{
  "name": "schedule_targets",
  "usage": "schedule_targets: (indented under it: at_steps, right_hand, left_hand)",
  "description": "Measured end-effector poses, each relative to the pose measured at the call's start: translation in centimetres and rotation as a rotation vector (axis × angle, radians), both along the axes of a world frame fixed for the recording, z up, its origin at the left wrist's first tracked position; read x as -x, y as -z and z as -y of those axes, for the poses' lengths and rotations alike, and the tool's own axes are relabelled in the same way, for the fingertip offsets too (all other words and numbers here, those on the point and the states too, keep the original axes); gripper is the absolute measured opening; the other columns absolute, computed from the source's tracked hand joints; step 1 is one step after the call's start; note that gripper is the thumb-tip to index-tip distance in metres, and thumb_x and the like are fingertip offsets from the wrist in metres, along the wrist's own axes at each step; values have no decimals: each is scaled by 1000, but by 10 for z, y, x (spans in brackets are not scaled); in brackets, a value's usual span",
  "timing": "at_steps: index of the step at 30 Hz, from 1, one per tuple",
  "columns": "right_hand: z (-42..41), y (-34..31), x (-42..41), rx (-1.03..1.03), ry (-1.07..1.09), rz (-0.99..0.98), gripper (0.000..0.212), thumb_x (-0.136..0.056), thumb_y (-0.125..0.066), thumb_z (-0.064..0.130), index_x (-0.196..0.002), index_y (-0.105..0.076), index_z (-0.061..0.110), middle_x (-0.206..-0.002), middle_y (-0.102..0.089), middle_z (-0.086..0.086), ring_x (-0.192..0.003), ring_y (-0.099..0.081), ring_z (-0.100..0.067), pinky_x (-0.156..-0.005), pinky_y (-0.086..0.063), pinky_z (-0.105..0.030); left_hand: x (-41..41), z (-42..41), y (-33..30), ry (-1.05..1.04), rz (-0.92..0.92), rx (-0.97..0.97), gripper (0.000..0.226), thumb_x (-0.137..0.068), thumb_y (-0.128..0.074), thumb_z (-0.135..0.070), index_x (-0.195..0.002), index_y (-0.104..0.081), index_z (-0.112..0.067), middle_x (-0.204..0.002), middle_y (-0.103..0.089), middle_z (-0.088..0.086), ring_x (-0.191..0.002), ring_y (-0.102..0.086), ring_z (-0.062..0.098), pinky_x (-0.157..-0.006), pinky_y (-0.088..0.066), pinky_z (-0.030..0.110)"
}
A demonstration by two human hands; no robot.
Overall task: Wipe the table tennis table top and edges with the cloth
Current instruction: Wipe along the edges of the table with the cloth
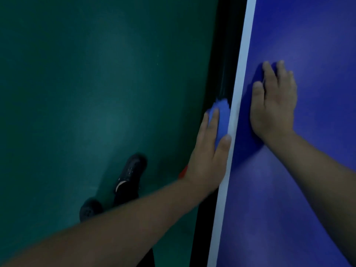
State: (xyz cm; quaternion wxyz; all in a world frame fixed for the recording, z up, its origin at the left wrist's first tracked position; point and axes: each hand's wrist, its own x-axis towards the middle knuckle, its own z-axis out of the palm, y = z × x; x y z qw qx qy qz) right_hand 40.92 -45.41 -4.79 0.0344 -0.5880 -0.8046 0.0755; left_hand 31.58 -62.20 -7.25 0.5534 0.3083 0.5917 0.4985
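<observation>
table tennis table (308, 189): blue top with a white line (241, 78) along its side edge; fills the right part of the view, running from bottom centre up to top right. below the white line the dark side face of the table drops away in shadow.

cloth (221, 116): blue, bunched, blurred at its far end; sits against the side edge of the table, just outside the white line, under the left hand.

left hand (208, 160): laid against the table's side edge, fingers fairly straight and pressing the cloth to the edge; the thumb (224, 145) lies along the white line, touching it. the hand covers the near part of the cloth.

right hand (273, 101): flat on the blue top, palm down, fingers extended and slightly spread, holding nothing; well inside the white line, near the left hand across the edge.

floor (96, 93): dark green, left of the table.

shoes (131, 174): black, two, on the floor at lower left, partly behind the left forearm.

small red thing (183, 173): beside the left wrist; cannot tell what it is.
</observation>
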Motion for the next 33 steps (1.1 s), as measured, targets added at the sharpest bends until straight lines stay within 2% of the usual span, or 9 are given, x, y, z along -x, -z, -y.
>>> schedule_targets:
  at_steps: [3, 5, 8, 11, 16, 21, 26, 29, 33]
  right_hand:
    - [5, 2, 0, -15, 5, -9, 58, -105, -23, 45, -159, -28, 22, -168, -15, -6, -155, -8, -32, -125, -7, -52]
    - [4, 1, 0, -26, 8, -15, 58, -105, -24, 44, -158, -29, 22, -168, -17, -6, -154, -10, -32, -125, -9, -53]
    - [4, 0, 3, -29, 7, 2, 58, -105, -23, 44, -158, -29, 22, -168, -17, -7, -154, -10, -33, -124, -10, -54]
    - [6, 0, 2, -33, 5, 0, 58, -105, -23, 44, -158, -29, 21, -168, -17, -7, -154, -9, -33, -124, -9, -53]
    - [5, -2, 4, -18, 16, 6, 59, -104, -23, 45, -158, -28, 22, -168, -17, -7, -154, -10, -33, -124, -9, -55]
    - [4, -2, 3, -13, 19, -5, 59, -104, -25, 45, -158, -29, 22, -167, -18, -6, -154, -10, -32, -124, -10, -54]
    - [3, -4, 4, -5, 24, 5, 60, -103, -26, 44, -157, -31, 20, -167, -19, -8, -154, -11, -34, -124, -11, -55]
    - [4, -4, 4, -19, 14, 10, 60, -103, -25, 45, -157, -32, 20, -166, -21, -9, -153, -12, -35, -123, -13, -56]
    - [3, -2, 4, -22, 21, 25, 60, -103, -25, 45, -157, -33, 20, -166, -22, -9, -153, -14, -35, -122, -15, -57]
  left_hand:
    - [-19, 54, -11, 9, 72, 27, 56, -106, -33, -45, -148, 1, -57, -164, 5, -29, -149, 4, -11, -120, -4, 11]
    - [-15, 43, -12, 4, 89, 55, 54, -105, -33, -47, -146, 0, -59, -164, 6, -30, -148, 3, -12, -120, -5, 12]
    - [14, -37, 0, 6, 7, 58, 57, -109, -32, -41, -157, -2, -43, -167, -1, -19, -151, 0, -4, -112, -3, 3]
    - [44, -114, 12, -16, -41, 33, 57, -110, -33, -33, -161, -9, -26, -169, -9, -8, -153, -3, 3, -113, -2, 11]
    - [28, -70, 3, -22, -47, -51, 58, -109, -29, -34, -162, -8, -23, -169, -6, -11, -153, 0, 1, -123, -4, 20]
    - [0, 6, -20, 19, 41, 30, 56, -108, -32, -40, -154, 0, -46, -167, 4, -20, -150, 4, -9, -116, -3, 6]
    - [38, -96, 1, 3, -42, 36, 58, -110, -35, -31, -161, -8, -26, -169, -7, -11, -153, -1, 0, -115, -1, 9]
    - [56, -149, 0, -34, -57, 30, 56, -110, -32, -29, -162, -10, -25, -169, -10, -9, -154, -3, 4, -114, -1, 13]
    - [31, -83, -8, -38, -63, 5, 57, -110, -31, -33, -160, -4, -30, -169, -3, -13, -153, 1, 0, -116, 0, 7]
